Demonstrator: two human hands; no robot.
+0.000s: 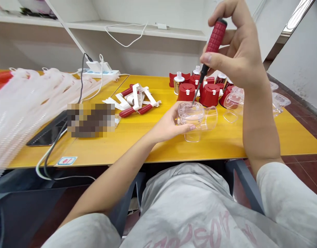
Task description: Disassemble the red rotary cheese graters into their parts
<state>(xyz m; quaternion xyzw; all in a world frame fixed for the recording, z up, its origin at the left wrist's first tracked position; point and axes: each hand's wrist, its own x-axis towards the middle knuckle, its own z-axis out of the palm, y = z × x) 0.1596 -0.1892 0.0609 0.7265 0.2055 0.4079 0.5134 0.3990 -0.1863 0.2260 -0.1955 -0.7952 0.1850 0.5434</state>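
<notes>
My left hand [171, 125] grips a clear plastic housing [211, 119] near the table's front edge, thumb along its lower side. The housing has a round top and a side tube. Above it, my right hand [236, 51] is closed round the red handle of a screwdriver [215, 38]. The screwdriver leans, and its thin shaft runs down to the housing's round top. Whether the tip sits on a screw is too small to tell. Just behind the housing stand red plastic bases [186, 92] with white clips.
Metal grater drums [178, 82] stand among the red parts. More clear pieces [279, 101] lie at the right. Red-and-white handles [137, 100] are piled left of centre. A tablet [48, 131], cables, a power strip [98, 73] and white mesh bags [31, 103] occupy the left. A shelf [137, 29] runs behind.
</notes>
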